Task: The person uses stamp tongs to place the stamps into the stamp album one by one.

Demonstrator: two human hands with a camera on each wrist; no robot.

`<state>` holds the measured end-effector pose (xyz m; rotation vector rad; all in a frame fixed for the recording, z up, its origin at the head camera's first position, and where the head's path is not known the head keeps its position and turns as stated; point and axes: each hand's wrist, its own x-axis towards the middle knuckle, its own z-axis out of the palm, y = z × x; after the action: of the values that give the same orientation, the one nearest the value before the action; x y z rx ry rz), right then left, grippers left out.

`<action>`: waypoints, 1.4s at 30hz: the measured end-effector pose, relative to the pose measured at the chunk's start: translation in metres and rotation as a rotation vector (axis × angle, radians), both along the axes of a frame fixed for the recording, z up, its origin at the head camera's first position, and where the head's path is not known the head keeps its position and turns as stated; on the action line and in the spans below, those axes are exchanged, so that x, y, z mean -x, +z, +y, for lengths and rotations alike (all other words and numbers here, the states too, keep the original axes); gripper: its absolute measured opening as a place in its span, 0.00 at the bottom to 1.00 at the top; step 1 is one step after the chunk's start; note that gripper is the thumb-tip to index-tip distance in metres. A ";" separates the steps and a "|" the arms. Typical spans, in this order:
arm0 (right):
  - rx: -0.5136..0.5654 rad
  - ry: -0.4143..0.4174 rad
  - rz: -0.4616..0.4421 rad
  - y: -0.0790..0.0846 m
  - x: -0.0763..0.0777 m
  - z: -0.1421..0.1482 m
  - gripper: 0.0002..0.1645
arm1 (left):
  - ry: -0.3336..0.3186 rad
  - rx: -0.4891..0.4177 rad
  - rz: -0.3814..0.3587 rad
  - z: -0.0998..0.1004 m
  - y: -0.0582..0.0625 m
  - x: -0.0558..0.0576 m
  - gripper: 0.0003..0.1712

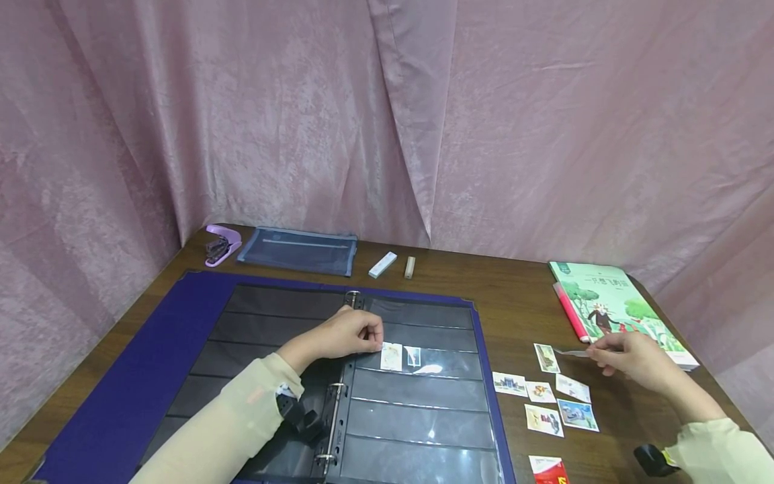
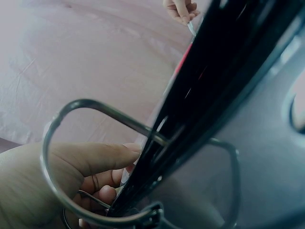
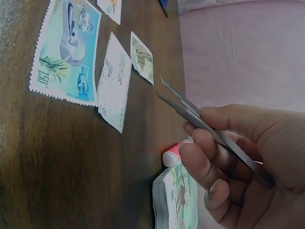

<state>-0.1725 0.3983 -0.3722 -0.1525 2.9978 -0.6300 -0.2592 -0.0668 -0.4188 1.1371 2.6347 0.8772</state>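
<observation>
Near the binder rings, my left hand pinches the clear pocket's edge on the right page of a blue stamp album. Just right of its fingertips, one stamp and a smaller stamp lie in the third row. My right hand holds metal tweezers between thumb and fingers. Their tips are slightly apart with nothing between them. They point at a green upright stamp on the table. Closer to me lie several loose stamps, including a blue one and a pale one.
A green illustrated book lies at the right, with a pink-red item along its left side. Behind the album are a purple stapler, a blue mesh pouch and two small blocks. A red-and-white packet lies at the front.
</observation>
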 end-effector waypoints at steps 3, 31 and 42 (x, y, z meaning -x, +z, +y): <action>-0.007 -0.006 0.004 -0.002 0.000 0.001 0.11 | 0.000 0.000 0.005 0.000 0.000 0.000 0.08; -0.079 0.051 0.112 0.001 -0.002 -0.001 0.04 | 0.000 -0.010 -0.004 0.000 0.002 -0.001 0.07; 0.002 0.027 0.140 0.004 -0.004 -0.004 0.08 | -0.008 -0.023 0.015 0.000 0.000 0.000 0.07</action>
<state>-0.1687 0.3946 -0.3682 -0.2462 3.1228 -0.6461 -0.2589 -0.0671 -0.4193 1.1629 2.6368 0.9028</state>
